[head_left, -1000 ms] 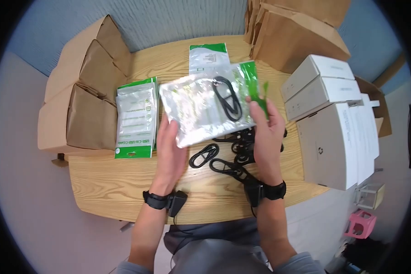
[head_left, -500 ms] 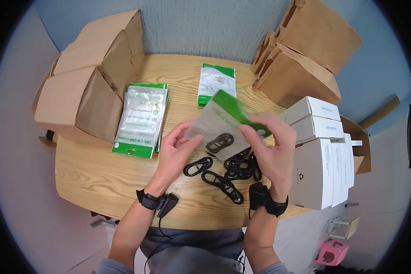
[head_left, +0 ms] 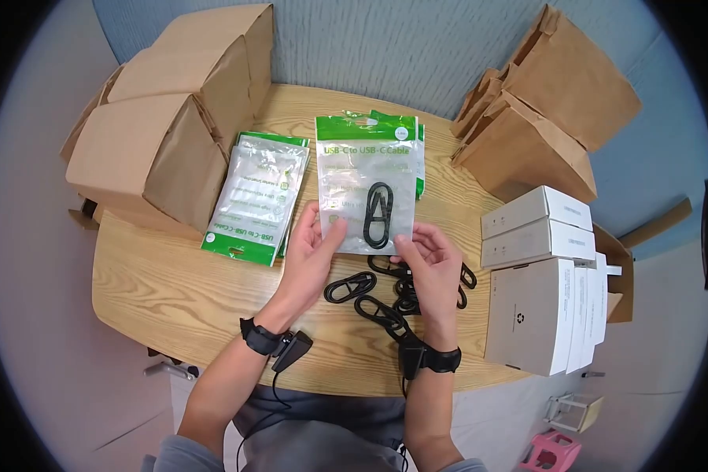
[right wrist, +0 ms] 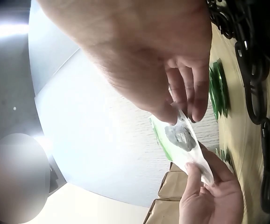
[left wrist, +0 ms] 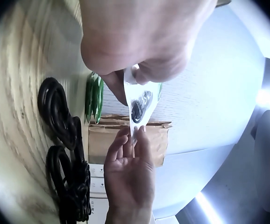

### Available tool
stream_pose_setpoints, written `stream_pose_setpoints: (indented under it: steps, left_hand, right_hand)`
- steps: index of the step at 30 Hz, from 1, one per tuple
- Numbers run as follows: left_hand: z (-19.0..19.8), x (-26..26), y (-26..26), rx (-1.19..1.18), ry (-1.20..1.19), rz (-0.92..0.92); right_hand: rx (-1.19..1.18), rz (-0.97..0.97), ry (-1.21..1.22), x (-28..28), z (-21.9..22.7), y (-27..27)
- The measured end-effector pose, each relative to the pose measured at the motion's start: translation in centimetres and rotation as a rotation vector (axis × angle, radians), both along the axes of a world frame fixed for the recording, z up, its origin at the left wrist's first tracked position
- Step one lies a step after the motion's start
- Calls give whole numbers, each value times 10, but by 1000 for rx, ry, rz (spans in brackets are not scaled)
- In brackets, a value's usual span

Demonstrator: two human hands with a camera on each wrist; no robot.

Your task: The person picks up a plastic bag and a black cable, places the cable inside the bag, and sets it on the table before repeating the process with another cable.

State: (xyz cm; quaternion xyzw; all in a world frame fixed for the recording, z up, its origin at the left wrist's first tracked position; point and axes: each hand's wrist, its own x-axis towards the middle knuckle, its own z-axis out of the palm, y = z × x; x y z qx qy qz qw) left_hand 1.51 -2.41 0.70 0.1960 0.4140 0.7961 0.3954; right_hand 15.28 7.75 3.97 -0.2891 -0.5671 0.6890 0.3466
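Note:
A clear-fronted bag with green print (head_left: pixel 342 169) is held upright above the table, a coiled black cable (head_left: pixel 378 216) showing inside it at the right. My left hand (head_left: pixel 308 256) pinches its lower left corner, thumb in front. At the lower right corner, my right hand (head_left: pixel 434 275) pinches it the same way. In the left wrist view the bag (left wrist: pixel 146 93) is seen nearly edge-on between both hands. Loose coiled black cables (head_left: pixel 351 288) lie on the table below the bag, some partly hidden by the right hand.
A stack of green-and-clear bags (head_left: pixel 257 197) lies at the left beside brown cardboard boxes (head_left: pixel 126 149). Another bag (head_left: pixel 421 161) is partly hidden behind the held one. Brown paper bags (head_left: pixel 527 149) stand at the back right, white boxes (head_left: pixel 527 311) at the right edge.
The bag has turned from tilted to upright, its printed front now facing the head camera. The right hand has moved down and left to the bag's bottom corner; the left grips the other bottom corner.

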Motion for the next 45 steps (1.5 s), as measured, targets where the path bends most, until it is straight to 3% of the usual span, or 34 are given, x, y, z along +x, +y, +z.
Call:
stream_pose_setpoints:
  steps: [4,6,22,33,45]
  left_hand:
    - [6,1,-1,-4,0,-115]
    - [1,2,-1,-66,137,-132]
    - [10,2,-3,-77,132,-145]
    - [4,1,0,-83,139,-40]
    - [9,6,-2,-81,185,-121]
  right_hand:
    - [11,-28,0,2,-5,1]
    - [17,-21,20,3,-10,1]
    - [29,37,-68,0,-11,-4]
    - [-87,65,-2,-2,-5,-4]
    - [-68,47,-36,-1,-19,-3]
